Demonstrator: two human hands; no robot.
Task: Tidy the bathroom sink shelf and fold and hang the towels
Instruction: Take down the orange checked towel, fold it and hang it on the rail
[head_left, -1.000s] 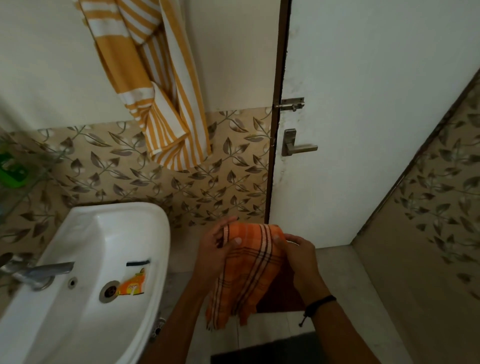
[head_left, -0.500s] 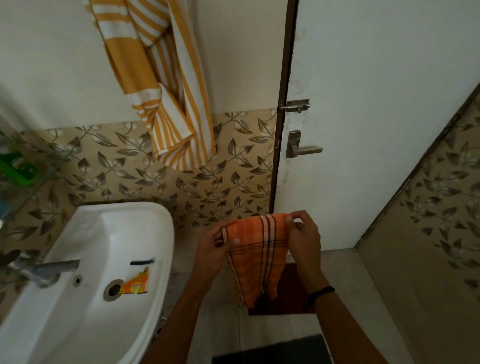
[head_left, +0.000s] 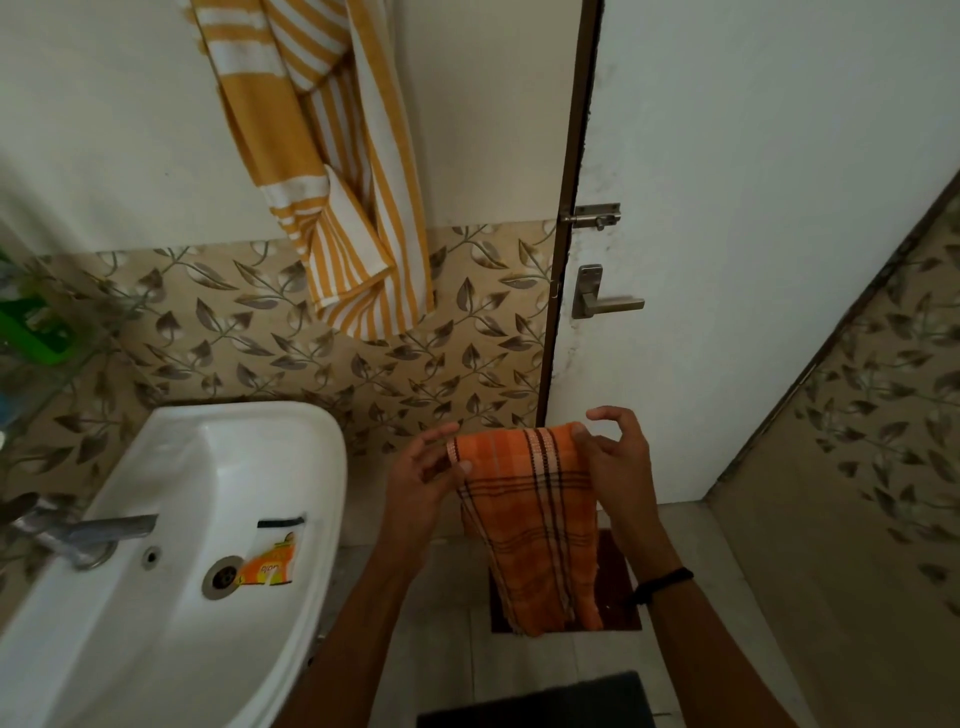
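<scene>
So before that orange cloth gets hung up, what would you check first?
1. Left hand pinching the cloth corner: ok.
2. Right hand pinching the other corner: ok.
3. Top edge stretched flat between them: ok.
4. Lower end hanging even: not ok, it narrows and bunches.
5. Free space on the rail by the striped towel: cannot tell, rail out of view.
6. Sink clear: not ok, a wrapper lies by the drain.

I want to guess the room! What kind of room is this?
A small bathroom, most likely. There is a white sink with a tap, a striped towel hanging on the wall, and leaf-patterned tiles behind the sink.
</scene>
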